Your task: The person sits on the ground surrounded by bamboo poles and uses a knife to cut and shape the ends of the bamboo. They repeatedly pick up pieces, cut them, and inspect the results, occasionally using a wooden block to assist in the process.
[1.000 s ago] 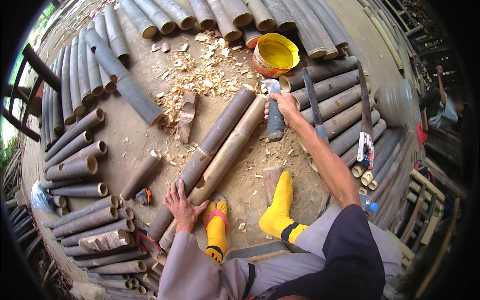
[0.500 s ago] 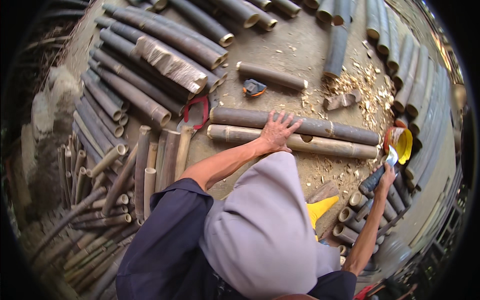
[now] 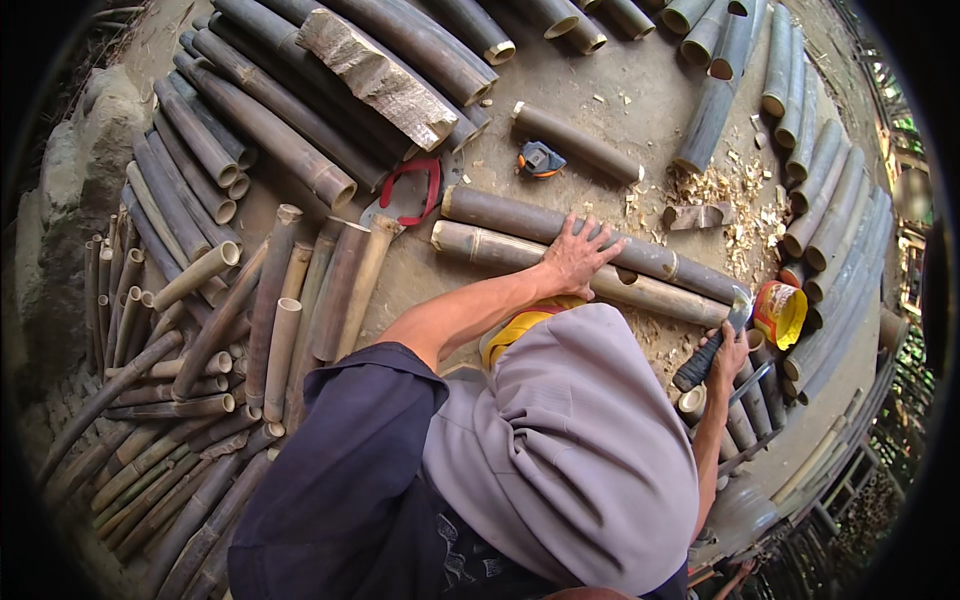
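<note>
Two bamboo tubes lie side by side on the ground in front of me. My left hand [image 3: 578, 258] is spread flat over both, fingers on the darker far tube [image 3: 660, 262] and palm on the paler near tube [image 3: 495, 247]. A round hole shows in the near tube, just right of that hand. At the tubes' right end, my right hand [image 3: 730, 355] grips a curved-blade knife [image 3: 697, 364] by its dark wrapped handle. Its shiny blade points up and away, close to or touching the tube ends; contact is unclear.
A yellow-and-red container [image 3: 780, 313] stands right of the knife. Beyond the tubes are a tape measure [image 3: 540, 160], a short bamboo piece [image 3: 578, 143] and wood shavings [image 3: 745, 205]. A red-handled saw [image 3: 432, 190] lies left. Bamboo stacks surround the area.
My right hand has brought the knife left, up to the tubes' right end. My left hand stays spread on the tubes. The head view has shifted, and yellow footwear now shows beneath my left wrist.
</note>
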The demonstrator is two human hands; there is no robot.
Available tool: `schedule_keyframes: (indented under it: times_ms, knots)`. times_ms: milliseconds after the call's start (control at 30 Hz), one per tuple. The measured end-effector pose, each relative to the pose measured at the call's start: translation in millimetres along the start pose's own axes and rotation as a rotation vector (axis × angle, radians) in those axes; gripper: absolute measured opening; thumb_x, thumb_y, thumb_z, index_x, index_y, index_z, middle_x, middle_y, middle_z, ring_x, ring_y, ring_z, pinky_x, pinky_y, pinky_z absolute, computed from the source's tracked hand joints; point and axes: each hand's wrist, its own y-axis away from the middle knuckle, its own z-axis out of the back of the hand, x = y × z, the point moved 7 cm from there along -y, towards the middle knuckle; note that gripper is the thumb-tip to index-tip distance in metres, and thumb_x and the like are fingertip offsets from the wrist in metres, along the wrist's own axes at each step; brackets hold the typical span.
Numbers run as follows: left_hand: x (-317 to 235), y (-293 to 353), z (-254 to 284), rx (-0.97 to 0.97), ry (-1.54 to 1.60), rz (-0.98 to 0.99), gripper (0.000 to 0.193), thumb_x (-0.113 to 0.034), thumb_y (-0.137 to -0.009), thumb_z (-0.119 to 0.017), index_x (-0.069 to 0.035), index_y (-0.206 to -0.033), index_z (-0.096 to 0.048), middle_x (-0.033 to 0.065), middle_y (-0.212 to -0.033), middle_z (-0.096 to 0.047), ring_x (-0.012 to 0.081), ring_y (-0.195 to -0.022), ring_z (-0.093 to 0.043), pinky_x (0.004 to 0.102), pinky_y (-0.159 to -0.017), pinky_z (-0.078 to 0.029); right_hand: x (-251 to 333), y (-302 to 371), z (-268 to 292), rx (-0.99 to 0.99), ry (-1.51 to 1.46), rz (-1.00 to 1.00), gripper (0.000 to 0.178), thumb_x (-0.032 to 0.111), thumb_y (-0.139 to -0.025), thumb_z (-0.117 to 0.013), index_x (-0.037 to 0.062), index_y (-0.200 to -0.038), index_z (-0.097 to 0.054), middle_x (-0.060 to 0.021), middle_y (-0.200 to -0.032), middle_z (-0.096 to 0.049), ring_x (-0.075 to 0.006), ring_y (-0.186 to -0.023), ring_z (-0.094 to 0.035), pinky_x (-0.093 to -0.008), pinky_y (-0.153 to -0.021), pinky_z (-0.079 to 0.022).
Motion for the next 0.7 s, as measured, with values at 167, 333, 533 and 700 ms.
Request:
schedule_keyframes:
  times_ms: [167,333,533,700]
  knots:
    - [9,6,3,0.015,-0.013,0.004,0.112,-0.058,-0.05,-0.083,-0.021,-0.145,-0.035,0.0138,-0.138,-0.043,0.0354,-0.129,-0.037,0.059,-0.104,-0.024,-11,13,-22,0.022,0.023,-0.014,0.014,0.02,-0.095,-0.054,0.0076,-0.095,-0.047,-0.0044,-0.064,-0.054,-0.0151,-0.046,-0.055,-0.0292,-0.041,-0.048]
    - [7,-2,3,0.038,-0.03,0.004,0.113,-0.058,-0.049,-0.083,-0.021,-0.145,-0.035,0.0137,-0.138,-0.043,0.0343,-0.128,-0.038,0.0579,-0.104,-0.025,-30,0,-20,0.016,-0.052,0.038,0.014,0.021,-0.095,-0.054,0.0083,-0.096,-0.048,-0.0046,-0.064,-0.053,-0.0146,-0.045,-0.054,-0.0286,-0.039,-0.047]
    - [4,-13,-8,0.023,-0.077,0.03,0.119,-0.059,-0.041,-0.084,-0.021,-0.144,-0.036,0.0111,-0.135,-0.044,0.0325,-0.125,-0.039,0.0541,-0.104,-0.024,-16,-34,-9,-0.219,-0.32,0.114,0.013,0.019,-0.096,-0.053,0.0091,-0.097,-0.044,-0.0043,-0.065,-0.051,-0.0144,-0.047,-0.053,-0.0299,-0.041,-0.048]
    - [-6,-12,-9,0.07,-0.097,0.037,0.115,-0.057,-0.047,-0.083,-0.019,-0.144,-0.034,0.0116,-0.141,-0.039,0.0317,-0.13,-0.034,0.0544,-0.108,-0.019,-15,-53,59,-0.551,-0.585,0.249,0.013,0.014,-0.094,-0.053,0.0032,-0.093,-0.046,-0.0069,-0.065,-0.053,-0.0169,-0.047,-0.055,-0.0331,-0.042,-0.05]
